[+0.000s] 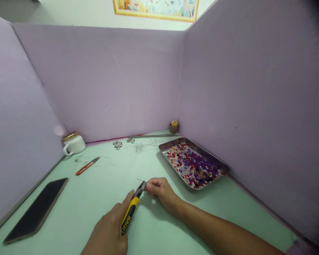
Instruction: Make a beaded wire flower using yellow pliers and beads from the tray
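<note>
Pliers (130,210) with yellow-and-black handles were gripped in the left hand (110,223) in the head view, fingers wrapped round, though most of them were hidden under the handle. Thumb and index fingertips of the right hand (162,193) were pressed together right at the plier tips; whatever was pinched there honestly couldn't be made out. A thin wire (140,179) could be seen just left of those fingertips, by the jaws. The left forearm was cut off by the bottom edge.
</note>
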### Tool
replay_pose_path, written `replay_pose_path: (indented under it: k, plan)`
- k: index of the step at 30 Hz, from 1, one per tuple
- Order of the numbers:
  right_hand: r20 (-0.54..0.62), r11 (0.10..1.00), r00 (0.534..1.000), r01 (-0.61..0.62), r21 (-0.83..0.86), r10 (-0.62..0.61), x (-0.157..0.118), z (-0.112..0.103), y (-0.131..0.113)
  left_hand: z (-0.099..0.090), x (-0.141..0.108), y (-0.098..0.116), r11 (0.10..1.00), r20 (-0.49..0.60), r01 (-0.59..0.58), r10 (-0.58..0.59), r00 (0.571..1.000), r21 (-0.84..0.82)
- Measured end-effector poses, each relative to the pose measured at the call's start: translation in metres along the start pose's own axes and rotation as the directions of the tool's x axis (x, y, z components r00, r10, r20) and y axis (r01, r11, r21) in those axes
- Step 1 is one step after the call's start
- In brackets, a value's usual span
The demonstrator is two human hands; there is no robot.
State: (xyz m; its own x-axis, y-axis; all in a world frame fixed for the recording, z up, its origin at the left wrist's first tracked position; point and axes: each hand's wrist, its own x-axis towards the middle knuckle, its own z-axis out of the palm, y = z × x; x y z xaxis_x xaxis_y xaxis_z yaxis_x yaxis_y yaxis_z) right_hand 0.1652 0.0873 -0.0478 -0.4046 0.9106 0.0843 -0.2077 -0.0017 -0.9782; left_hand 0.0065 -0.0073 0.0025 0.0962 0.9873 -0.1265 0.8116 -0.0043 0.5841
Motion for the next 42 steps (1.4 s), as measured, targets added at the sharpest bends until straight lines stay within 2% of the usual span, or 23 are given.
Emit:
replay_pose_path:
  k: [3,5,7,10,13,16,18,20,21,23,24,26,28,31,33,37,39,42]
  plan:
    - [-0.006,1.0,1.0,-0.004,0.007,0.004,0.0,0.0,0.001,0.0,-0.002,0.001,1.0,-0.04,0.012,-0.011,0.999,0.025]
    - [0.003,1.0,1.0,-0.005,0.007,0.005,0.0,0.0,0.0,-0.004,-0.002,0.004,0.995,-0.007,-0.051,0.051,0.999,-0.084]
    - [0.011,1.0,1.0,-0.004,0.011,0.004,0.0,0.0,-0.001,-0.007,0.0,0.004,0.97,0.077,-0.065,0.085,0.993,-0.236]
    - [0.018,1.0,1.0,0.005,0.003,-0.005,-0.002,0.0,-0.006,-0.003,0.008,-0.006,0.92,0.215,0.071,0.014,0.977,-0.384]
    - [0.017,1.0,1.0,0.008,0.015,-0.008,-0.003,0.0,-0.009,0.008,0.02,-0.021,0.865,0.298,0.161,-0.014,0.954,-0.475]
    - [0.014,1.0,1.0,-0.004,0.029,0.004,-0.003,0.001,-0.01,0.014,0.028,-0.032,0.756,0.432,0.284,-0.001,0.902,-0.59]
    - [0.014,1.0,1.0,-0.009,0.023,0.009,-0.002,0.001,-0.009,0.014,0.028,-0.035,0.664,0.532,0.353,0.081,0.843,-0.659]
    - [0.009,1.0,1.0,-0.013,0.018,0.013,-0.002,0.001,-0.008,0.01,0.023,-0.035,0.629,0.565,0.369,0.136,0.814,-0.684]
    - [0.006,1.0,1.0,-0.014,0.013,0.013,-0.002,0.001,-0.007,0.008,0.019,-0.033,0.631,0.547,0.353,0.136,0.826,-0.69]
    - [0.007,1.0,1.0,-0.009,-0.004,0.009,-0.002,0.0,-0.006,0.003,0.011,-0.026,0.677,0.452,0.276,0.093,0.887,-0.682]
    - [0.01,1.0,1.0,-0.005,-0.014,0.006,-0.002,0.0,-0.005,0.0,0.007,-0.021,0.727,0.371,0.213,0.062,0.926,-0.653]
    - [0.02,0.999,1.0,-0.001,-0.033,0.002,-0.002,-0.001,-0.004,-0.005,0.002,-0.01,0.859,0.226,0.087,0.034,0.974,-0.505]
    - [0.019,0.999,1.0,-0.004,-0.045,0.005,-0.001,-0.001,-0.002,-0.009,0.001,-0.003,0.935,0.157,-0.002,0.062,0.986,-0.355]
    - [0.009,0.999,1.0,-0.006,-0.046,0.007,-0.001,-0.001,0.001,-0.009,0.002,-0.002,0.977,0.117,-0.07,0.095,0.989,-0.199]
    - [0.006,0.999,1.0,-0.002,-0.032,0.002,0.0,-0.001,0.001,-0.005,0.002,-0.004,0.994,0.094,-0.063,0.072,0.993,-0.092]
    - [-0.01,1.0,1.0,-0.007,-0.004,0.007,-0.001,0.001,-0.001,0.002,0.0,-0.007,0.983,0.037,0.029,-0.037,0.999,0.183]
    - [-0.014,1.0,1.0,-0.012,0.008,0.012,-0.001,0.002,-0.003,0.003,0.0,-0.006,0.978,0.02,0.034,-0.039,0.999,0.204]
    - [-0.003,1.0,1.0,-0.01,0.014,0.01,-0.002,0.002,-0.005,0.0,-0.001,-0.002,0.998,0.019,-0.056,0.056,0.998,-0.015]
